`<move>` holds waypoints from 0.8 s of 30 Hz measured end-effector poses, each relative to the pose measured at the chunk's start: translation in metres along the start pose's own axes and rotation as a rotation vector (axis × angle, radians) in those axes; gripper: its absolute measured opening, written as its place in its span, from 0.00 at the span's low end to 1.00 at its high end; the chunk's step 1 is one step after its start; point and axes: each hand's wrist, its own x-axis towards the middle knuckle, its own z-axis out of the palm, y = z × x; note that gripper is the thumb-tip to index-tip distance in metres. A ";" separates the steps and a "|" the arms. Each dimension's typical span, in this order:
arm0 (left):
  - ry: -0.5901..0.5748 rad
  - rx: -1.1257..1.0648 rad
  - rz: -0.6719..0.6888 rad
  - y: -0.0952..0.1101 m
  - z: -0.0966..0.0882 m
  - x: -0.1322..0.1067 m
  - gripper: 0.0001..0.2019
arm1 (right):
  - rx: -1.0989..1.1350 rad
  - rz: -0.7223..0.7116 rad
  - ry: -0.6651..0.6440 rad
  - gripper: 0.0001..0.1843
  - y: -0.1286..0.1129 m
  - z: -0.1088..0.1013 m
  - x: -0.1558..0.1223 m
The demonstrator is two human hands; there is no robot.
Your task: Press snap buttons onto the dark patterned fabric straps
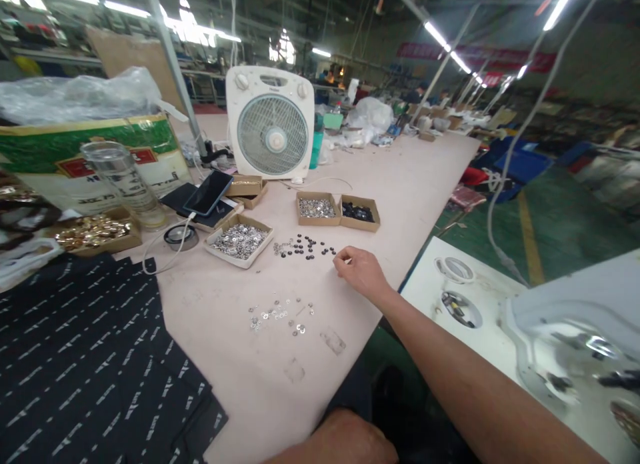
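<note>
My right hand (361, 271) reaches out over the pale table (400, 184), knuckles up and fingers curled into a pinch on the surface. Its fingertips sit at the right end of a loose scatter of small black round parts (305, 247). Whatever is between the fingers is too small to make out. Nearer to me lies a scatter of small silver parts (277, 311). A bare patch of skin (340, 444) shows at the bottom edge, but no left hand is visible.
Open cardboard boxes hold silver washers (239, 241), more silver parts (316, 208) and black parts (358, 213). Behind them are a white fan (271, 121), a phone (207, 192) and a glass jar (125, 181). Black printed fabric (85, 364) lies at left, a white machine (550, 331) at right.
</note>
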 end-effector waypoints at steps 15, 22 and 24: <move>-0.120 0.759 0.290 0.056 0.008 -0.061 0.16 | 0.687 0.429 -0.003 0.04 0.035 -0.015 -0.342; 0.064 0.858 0.490 0.069 0.033 -0.077 0.15 | 0.719 0.381 0.096 0.05 0.035 -0.021 -0.385; 0.103 0.868 0.510 0.075 0.035 -0.081 0.16 | 0.675 0.336 0.142 0.05 0.034 -0.021 -0.390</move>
